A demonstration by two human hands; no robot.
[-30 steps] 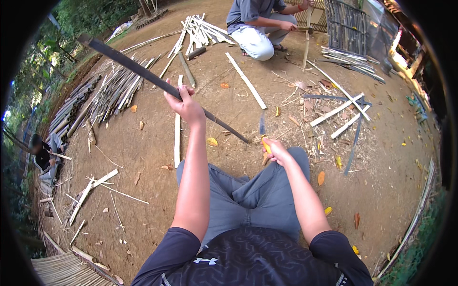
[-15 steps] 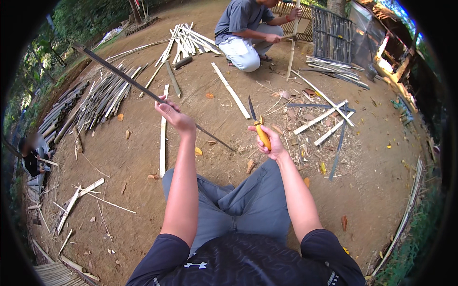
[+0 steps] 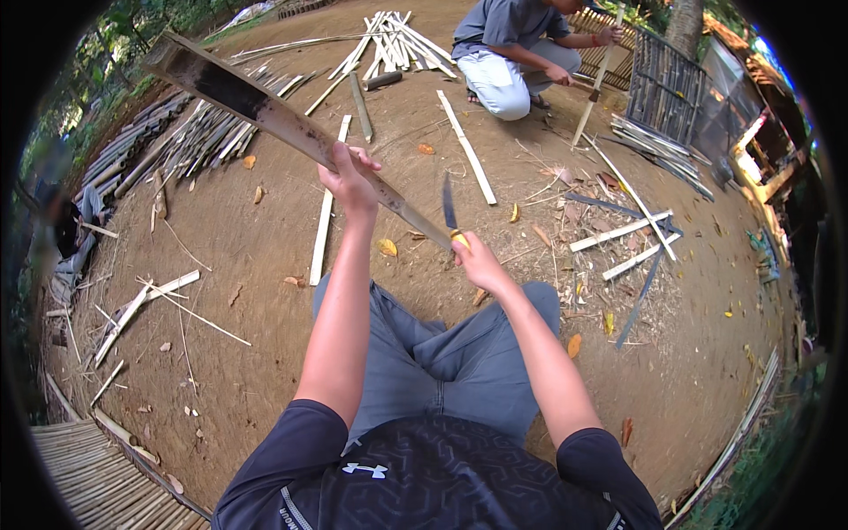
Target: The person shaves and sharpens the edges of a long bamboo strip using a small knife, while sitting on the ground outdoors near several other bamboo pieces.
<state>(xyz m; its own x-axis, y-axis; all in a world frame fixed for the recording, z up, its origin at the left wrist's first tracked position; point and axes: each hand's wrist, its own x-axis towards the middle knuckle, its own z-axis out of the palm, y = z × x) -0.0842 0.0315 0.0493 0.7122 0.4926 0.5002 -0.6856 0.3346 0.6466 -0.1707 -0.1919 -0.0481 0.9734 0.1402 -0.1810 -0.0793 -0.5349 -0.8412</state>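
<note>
My left hand (image 3: 352, 179) grips a long dark bamboo slat (image 3: 265, 108) about halfway along; the slat slants from the upper left down toward my right hand. My right hand (image 3: 475, 262) holds a knife (image 3: 450, 208) by its yellow handle, the dark blade pointing up and standing just right of the slat's lower end. Both arms reach out over my grey trousers (image 3: 442, 353).
Another person (image 3: 512, 53) crouches at the top, working a pale stick. Bamboo strips lie in piles at the upper left (image 3: 177, 141) and top centre (image 3: 389, 35). Loose pale slats (image 3: 618, 234) and shavings lie to the right. A woven bamboo panel (image 3: 79, 481) lies at the lower left.
My left hand has lifted the slat so its far end rises steeply toward the upper left. My right hand with the knife has come closer to the slat's lower end.
</note>
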